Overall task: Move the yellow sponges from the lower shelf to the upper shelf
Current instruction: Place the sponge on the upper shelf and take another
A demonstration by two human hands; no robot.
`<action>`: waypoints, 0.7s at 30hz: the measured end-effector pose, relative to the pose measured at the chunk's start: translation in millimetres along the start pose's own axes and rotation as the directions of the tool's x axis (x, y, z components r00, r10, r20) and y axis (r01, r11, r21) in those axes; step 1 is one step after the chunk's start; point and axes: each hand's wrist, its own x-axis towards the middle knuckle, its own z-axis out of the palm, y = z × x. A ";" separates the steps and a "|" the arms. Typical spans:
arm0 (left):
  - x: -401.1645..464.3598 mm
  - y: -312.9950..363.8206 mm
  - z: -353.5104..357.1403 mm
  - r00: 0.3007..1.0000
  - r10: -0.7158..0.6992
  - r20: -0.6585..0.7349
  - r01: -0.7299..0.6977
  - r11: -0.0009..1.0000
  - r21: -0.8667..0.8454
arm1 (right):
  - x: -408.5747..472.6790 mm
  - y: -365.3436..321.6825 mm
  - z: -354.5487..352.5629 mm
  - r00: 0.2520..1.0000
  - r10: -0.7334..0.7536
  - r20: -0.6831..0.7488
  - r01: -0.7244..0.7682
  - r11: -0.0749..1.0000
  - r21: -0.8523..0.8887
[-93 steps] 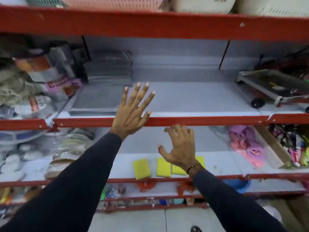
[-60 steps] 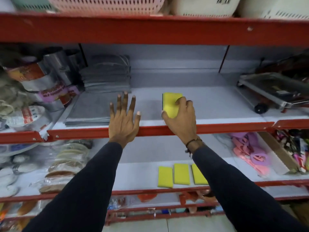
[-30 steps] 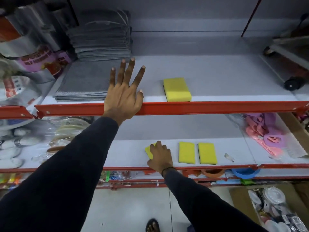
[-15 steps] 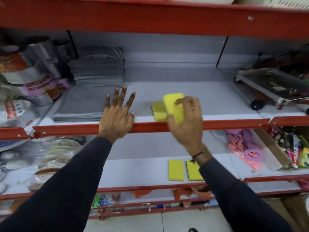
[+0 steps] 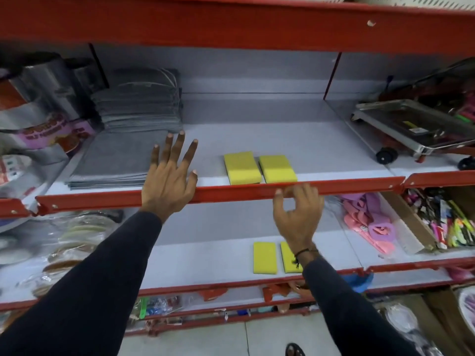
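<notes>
Two yellow sponges lie side by side on the upper shelf (image 5: 321,152), a left one (image 5: 241,167) and a right one (image 5: 277,168), both near the red front rail. Two more yellow sponges lie on the lower shelf (image 5: 200,260): one (image 5: 264,257) in full view, the other (image 5: 287,258) half hidden behind my right wrist. My right hand (image 5: 298,214) hangs in front of the red rail just below the upper sponges, fingers loosely curled and holding nothing. My left hand (image 5: 171,176) rests on the rail with fingers spread.
A stack of grey cloths (image 5: 128,140) fills the upper shelf to the left, with foil-wrapped rolls (image 5: 43,116) beyond. A metal trolley (image 5: 416,132) sits at the right. Pink items (image 5: 367,222) and a box of pens (image 5: 447,222) lie right on the lower shelf.
My right hand has set a second sponge down beside the first on the upper shelf, let go, and dropped below the rail. The left hand stays on the rail.
</notes>
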 end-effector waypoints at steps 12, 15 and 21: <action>5.0 -3.9 6.5 1.000 0.004 0.004 -0.004 1.000 0.004 | -159.7 62.3 73.4 0.282 0.356 0.891 0.165 0.897 -0.411; 5.5 -2.8 4.5 1.000 -0.001 0.021 0.001 1.000 0.007 | -153.1 45.0 78.5 0.323 0.231 0.918 0.140 0.947 -0.288; 5.7 -2.0 0.0 0.999 -0.009 0.034 0.009 1.000 -0.021 | -108.5 5.5 33.7 0.626 -0.197 0.755 0.134 0.980 0.145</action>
